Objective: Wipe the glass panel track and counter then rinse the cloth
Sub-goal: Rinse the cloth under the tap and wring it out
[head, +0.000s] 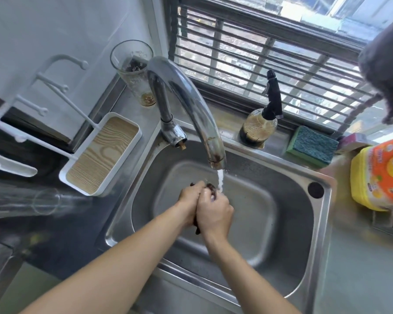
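Under tap (191,105), cloth (211,190) between 2 hands.

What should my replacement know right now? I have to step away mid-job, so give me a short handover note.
Left hand and right hand: both grip the dark cloth, bunched between them over the sink.
Faucet: running, with the stream falling right beside the cloth and fingers.
Done: rinsing is under way; the wiped track and counter cannot be checked from this view.
Left: finish rinsing, wring the cloth, shut off the water.
Nearby: sponge on the sink's back ledge, yellow detergent bottle at right.
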